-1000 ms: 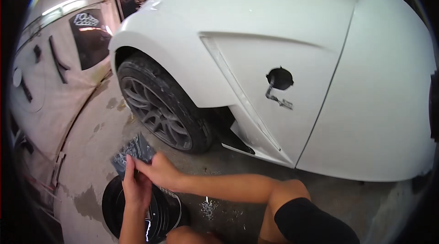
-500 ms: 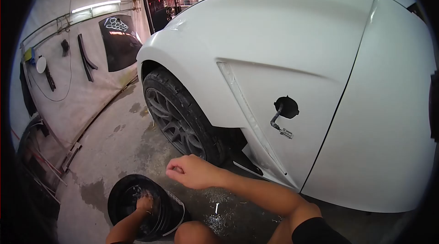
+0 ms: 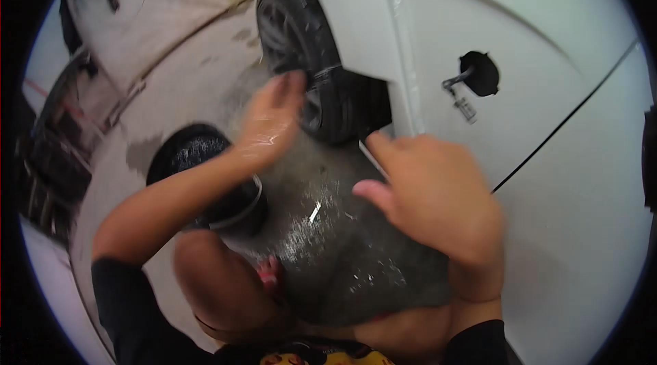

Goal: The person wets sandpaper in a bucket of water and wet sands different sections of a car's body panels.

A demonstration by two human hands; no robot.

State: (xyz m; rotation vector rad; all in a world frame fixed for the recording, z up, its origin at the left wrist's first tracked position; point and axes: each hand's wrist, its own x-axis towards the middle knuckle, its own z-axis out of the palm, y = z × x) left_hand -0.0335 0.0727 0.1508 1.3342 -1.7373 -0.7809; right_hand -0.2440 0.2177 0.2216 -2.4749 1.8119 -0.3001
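Your wet left hand [image 3: 274,122] is too blurry to judge grip, right hand [image 3: 438,194] has its thumb spread, nothing visibly held, so dripping across from the bucket [image 3: 246,219] at 9 o'clock could soak the car's [image 3: 530,112] plug [image 3: 465,110] at 2.

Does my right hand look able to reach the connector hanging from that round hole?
Likely yes: the right hand appears below the connector in view, and nothing visible blocks the way, though depth is hard to judge.
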